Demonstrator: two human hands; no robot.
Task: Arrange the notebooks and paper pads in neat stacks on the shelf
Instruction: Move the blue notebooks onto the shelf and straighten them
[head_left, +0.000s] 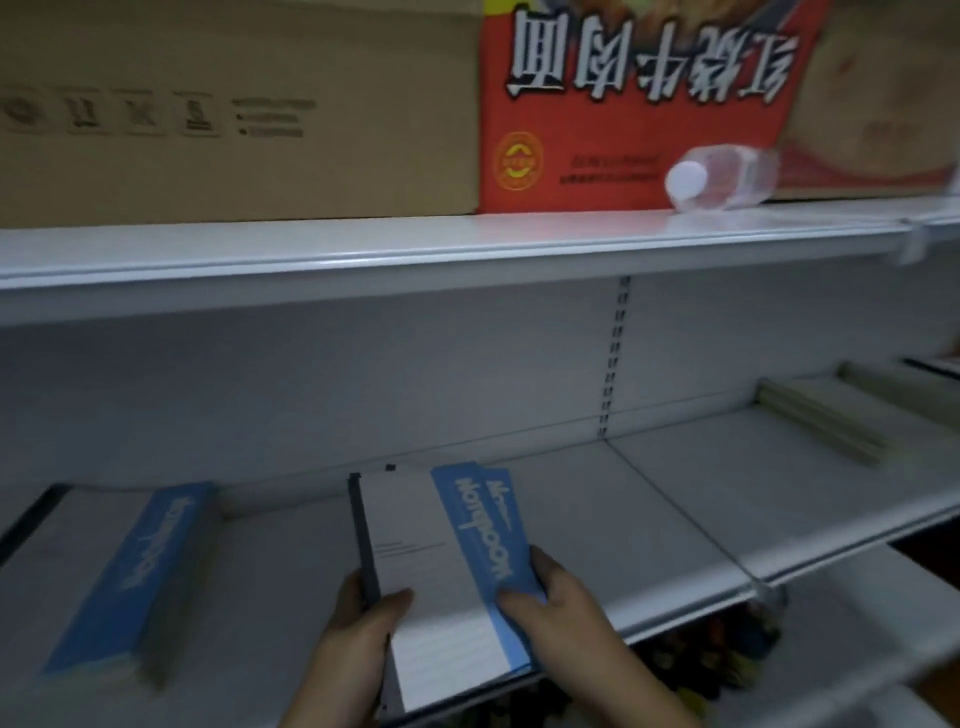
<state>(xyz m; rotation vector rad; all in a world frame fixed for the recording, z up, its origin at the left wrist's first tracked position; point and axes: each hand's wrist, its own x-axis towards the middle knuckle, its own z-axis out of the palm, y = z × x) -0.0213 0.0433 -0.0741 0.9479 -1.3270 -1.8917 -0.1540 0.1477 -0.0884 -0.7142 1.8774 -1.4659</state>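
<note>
I hold a small pile of white notebooks with blue "Notebook" bands (441, 561) over the white middle shelf (649, 525). My left hand (358, 629) grips the dark spine side, thumb on the cover. My right hand (561, 608) grips the blue-band edge. The pile juts past the shelf's front lip and its sheets are slightly fanned. To the left, a stack of the same notebooks (109, 577) lies flat on the shelf. At the far right of the shelf lie pale paper pads (821, 421).
The upper shelf (415, 244) carries a brown carton (234, 109), a red printed box (639, 98) and a clear bottle (722, 176) lying on its side. A wire divider (691, 519) crosses the middle shelf. Colourful goods (706, 654) show below.
</note>
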